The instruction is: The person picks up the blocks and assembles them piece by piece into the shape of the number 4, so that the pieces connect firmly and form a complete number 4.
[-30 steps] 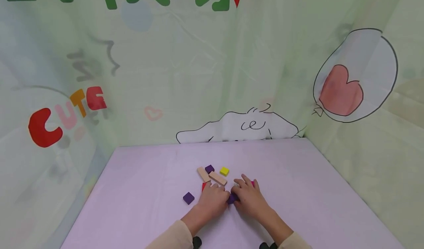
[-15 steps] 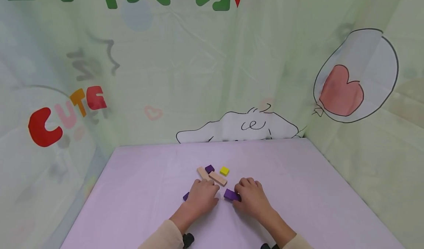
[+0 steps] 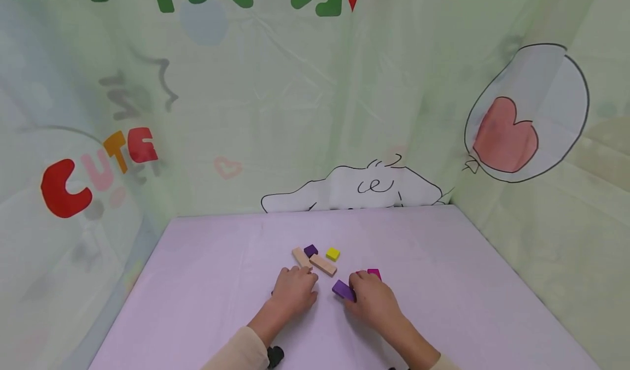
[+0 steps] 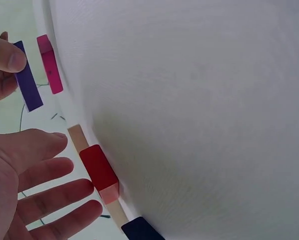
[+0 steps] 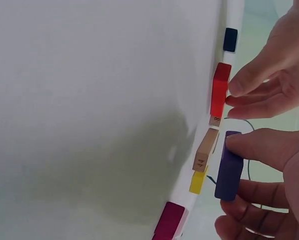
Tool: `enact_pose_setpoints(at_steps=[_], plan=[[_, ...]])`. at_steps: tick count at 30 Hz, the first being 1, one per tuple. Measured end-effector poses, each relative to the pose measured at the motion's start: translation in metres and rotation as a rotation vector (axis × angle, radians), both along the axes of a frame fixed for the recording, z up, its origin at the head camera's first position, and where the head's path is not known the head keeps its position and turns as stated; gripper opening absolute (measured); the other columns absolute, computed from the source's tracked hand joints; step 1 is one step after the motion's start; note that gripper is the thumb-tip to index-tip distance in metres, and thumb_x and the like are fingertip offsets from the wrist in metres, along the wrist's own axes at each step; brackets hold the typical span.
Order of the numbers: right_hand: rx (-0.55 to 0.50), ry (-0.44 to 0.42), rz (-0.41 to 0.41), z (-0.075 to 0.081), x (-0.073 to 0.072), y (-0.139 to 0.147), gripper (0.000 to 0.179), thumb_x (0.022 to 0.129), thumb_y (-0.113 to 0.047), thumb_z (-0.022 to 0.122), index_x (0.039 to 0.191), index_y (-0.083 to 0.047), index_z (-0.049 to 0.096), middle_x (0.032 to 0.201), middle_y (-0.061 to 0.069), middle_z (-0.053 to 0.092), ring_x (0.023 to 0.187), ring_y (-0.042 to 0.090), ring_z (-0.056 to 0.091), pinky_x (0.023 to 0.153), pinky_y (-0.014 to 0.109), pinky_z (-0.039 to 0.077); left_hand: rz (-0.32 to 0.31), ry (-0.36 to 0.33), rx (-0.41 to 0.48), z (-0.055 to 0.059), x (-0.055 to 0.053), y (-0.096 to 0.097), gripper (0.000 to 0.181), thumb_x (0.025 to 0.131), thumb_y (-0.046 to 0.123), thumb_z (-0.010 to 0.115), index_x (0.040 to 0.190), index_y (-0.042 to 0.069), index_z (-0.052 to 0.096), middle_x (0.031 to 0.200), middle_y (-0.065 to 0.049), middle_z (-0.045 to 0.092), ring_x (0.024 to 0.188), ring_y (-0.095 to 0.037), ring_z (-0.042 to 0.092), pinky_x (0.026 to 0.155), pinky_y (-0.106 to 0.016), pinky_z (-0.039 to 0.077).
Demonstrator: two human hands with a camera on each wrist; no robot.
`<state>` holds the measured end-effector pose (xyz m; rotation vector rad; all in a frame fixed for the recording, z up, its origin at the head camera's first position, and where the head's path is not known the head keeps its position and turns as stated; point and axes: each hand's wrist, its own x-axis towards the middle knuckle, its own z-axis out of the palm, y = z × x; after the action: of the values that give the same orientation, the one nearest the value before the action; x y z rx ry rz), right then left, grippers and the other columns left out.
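My right hand (image 3: 375, 299) pinches a purple block (image 3: 343, 290) between thumb and fingers, and in the right wrist view this block (image 5: 229, 167) is held raised above the table. Left of it, my left hand (image 3: 294, 292) reaches over the table with loosely spread fingers and nothing in its grasp. In the left wrist view its fingertips are right beside a red block (image 4: 98, 165), which the hand hides in the head view. Just beyond my right hand lies a pink block (image 3: 374, 274), partly covered by the fingers.
Two plain wooden blocks, one of them the nearer wooden block (image 3: 323, 264), lie ahead of the hands with a small purple block (image 3: 310, 250) and a yellow block (image 3: 333, 254). A dark block (image 4: 142, 230) sits past the red one. Printed curtains (image 3: 221, 113) surround the lilac table (image 3: 236, 250).
My left hand has moved left, away from the purple block, to over the red block. My right hand keeps the purple block, which shows more fully.
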<state>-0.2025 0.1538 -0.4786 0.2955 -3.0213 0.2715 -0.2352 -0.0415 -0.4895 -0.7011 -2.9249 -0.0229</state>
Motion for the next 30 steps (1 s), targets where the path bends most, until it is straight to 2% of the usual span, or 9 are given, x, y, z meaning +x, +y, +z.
enact_pose_setpoints(at_steps=[6, 14, 20, 25, 30], plan=[[-0.032, -0.067, -0.057, 0.005, 0.009, -0.005, 0.046, 0.077, -0.031, 0.090, 0.108, -0.004, 0.068, 0.090, 0.006, 0.064, 0.078, 0.018, 0.059, 0.078, 0.041, 0.061, 0.003, -0.012, -0.003, -0.002, 0.000, 0.001, 0.021, 0.089, 0.033, 0.081, 0.104, 0.018, 0.077, 0.101, 0.000, 0.073, 0.087, -0.021, 0.067, 0.079, -0.041, 0.054], [-0.069, -0.109, -0.081, 0.009, 0.019, -0.010, 0.046, 0.078, -0.026, 0.089, 0.109, 0.000, 0.067, 0.090, 0.009, 0.064, 0.077, 0.018, 0.059, 0.078, 0.042, 0.061, 0.000, -0.009, -0.028, -0.005, -0.001, 0.001, 0.024, 0.089, 0.033, 0.081, 0.106, 0.018, 0.078, 0.105, -0.001, 0.073, 0.088, -0.020, 0.068, 0.079, -0.040, 0.055], [-0.067, -0.113, -0.084, 0.007, 0.023, -0.011, 0.047, 0.078, -0.026, 0.089, 0.108, 0.002, 0.066, 0.088, 0.009, 0.064, 0.076, 0.019, 0.058, 0.076, 0.041, 0.061, -0.003, -0.014, -0.044, -0.004, -0.001, 0.000, 0.024, 0.090, 0.034, 0.080, 0.106, 0.016, 0.078, 0.103, -0.001, 0.071, 0.086, -0.020, 0.067, 0.079, -0.039, 0.055], [-0.106, -0.154, -0.093, 0.004, 0.027, -0.013, 0.039, 0.078, -0.023, 0.087, 0.101, 0.000, 0.065, 0.081, 0.007, 0.060, 0.072, 0.018, 0.055, 0.072, 0.039, 0.058, -0.003, -0.030, -0.045, -0.003, -0.001, 0.000, 0.025, 0.091, 0.034, 0.079, 0.108, 0.015, 0.078, 0.105, -0.002, 0.070, 0.087, -0.020, 0.067, 0.081, -0.038, 0.056], [-0.136, -0.203, -0.097, -0.001, 0.032, -0.016, 0.042, 0.079, -0.022, 0.086, 0.106, 0.002, 0.065, 0.084, 0.009, 0.066, 0.075, 0.019, 0.062, 0.078, 0.045, 0.060, -0.001, -0.027, -0.049, -0.004, 0.000, 0.000, 0.025, 0.091, 0.034, 0.079, 0.107, 0.015, 0.078, 0.104, -0.002, 0.070, 0.086, -0.019, 0.066, 0.080, -0.037, 0.056]])
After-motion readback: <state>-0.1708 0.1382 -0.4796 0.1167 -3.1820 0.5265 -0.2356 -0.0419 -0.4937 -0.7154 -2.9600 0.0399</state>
